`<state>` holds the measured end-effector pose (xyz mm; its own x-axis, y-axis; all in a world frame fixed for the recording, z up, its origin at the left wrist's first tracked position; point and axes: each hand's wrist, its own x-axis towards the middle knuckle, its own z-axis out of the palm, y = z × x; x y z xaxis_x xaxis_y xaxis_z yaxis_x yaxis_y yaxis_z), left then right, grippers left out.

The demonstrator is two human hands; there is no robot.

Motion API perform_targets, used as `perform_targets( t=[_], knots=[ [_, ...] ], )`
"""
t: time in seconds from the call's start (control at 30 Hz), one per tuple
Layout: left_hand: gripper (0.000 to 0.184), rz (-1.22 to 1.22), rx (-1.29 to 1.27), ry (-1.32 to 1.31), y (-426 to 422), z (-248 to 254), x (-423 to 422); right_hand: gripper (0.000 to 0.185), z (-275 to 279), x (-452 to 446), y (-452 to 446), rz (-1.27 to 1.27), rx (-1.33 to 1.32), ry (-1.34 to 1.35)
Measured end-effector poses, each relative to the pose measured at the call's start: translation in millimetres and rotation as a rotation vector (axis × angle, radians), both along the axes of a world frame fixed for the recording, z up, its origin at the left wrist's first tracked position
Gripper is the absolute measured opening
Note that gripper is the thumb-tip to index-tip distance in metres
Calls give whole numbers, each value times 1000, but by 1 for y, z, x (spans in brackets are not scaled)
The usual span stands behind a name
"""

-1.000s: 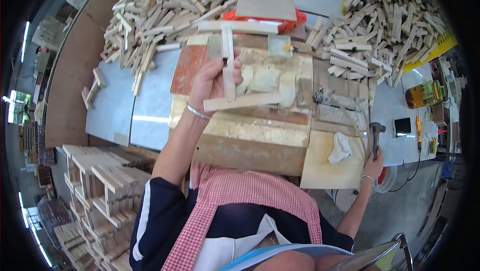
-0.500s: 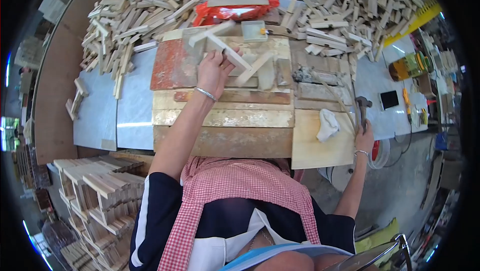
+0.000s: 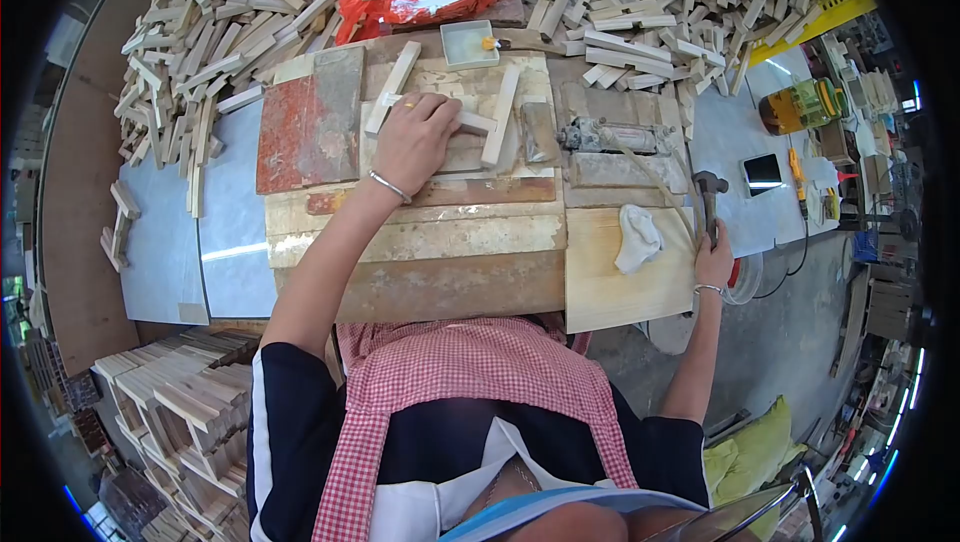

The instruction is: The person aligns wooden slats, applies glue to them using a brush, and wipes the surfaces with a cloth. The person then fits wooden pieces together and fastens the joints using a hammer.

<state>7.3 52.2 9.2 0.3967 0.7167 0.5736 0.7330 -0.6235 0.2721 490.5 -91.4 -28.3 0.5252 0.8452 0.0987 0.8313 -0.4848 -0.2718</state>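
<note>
Head view, and from over here: left hand (image 3: 412, 134) grips a wooden H-frame (image 3: 474, 122) on the boards (image 3: 460, 232) around twelve o'clock, crossbar (image 3: 480, 123) lying roughly nine-to-three, side pieces (image 3: 501, 114) aimed near one; right hand (image 3: 714, 260) is wrapped round a hammer (image 3: 710, 196), head toward twelve.

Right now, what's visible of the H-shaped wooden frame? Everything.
The H-shaped wooden frame looks like pale, unpainted wood: two roughly parallel side bars joined by a crossbar. The left hand grips over the crossbar, hiding its joint with the left bar; the right joint shows. It appears to lie flat on worn work boards.
</note>
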Motion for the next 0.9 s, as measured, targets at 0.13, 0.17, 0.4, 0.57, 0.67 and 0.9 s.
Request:
perform_targets(
  t=[0.13,0.17,0.4,0.57,0.67,0.9],
  knots=[
    [18,40,-83,70,1,-6,9,41,6,-4,1,-33,-33,32],
    [18,3,-97,72,0,-8,9,41,3,-1,1,-25,-35,17],
    [19,-107,-192,-472,-2,22,12,40,10,-5,4,-2,28,-29],
    [19,-103,-352,-871,6,28,11,39,30,12,11,-45,132,261],
    [28,-233,-421,-1288,12,26,17,37,73,-21,13,-27,250,513],
    [35,-163,-544,-1140,7,5,28,31,156,-130,30,356,381,687]
  ],
)
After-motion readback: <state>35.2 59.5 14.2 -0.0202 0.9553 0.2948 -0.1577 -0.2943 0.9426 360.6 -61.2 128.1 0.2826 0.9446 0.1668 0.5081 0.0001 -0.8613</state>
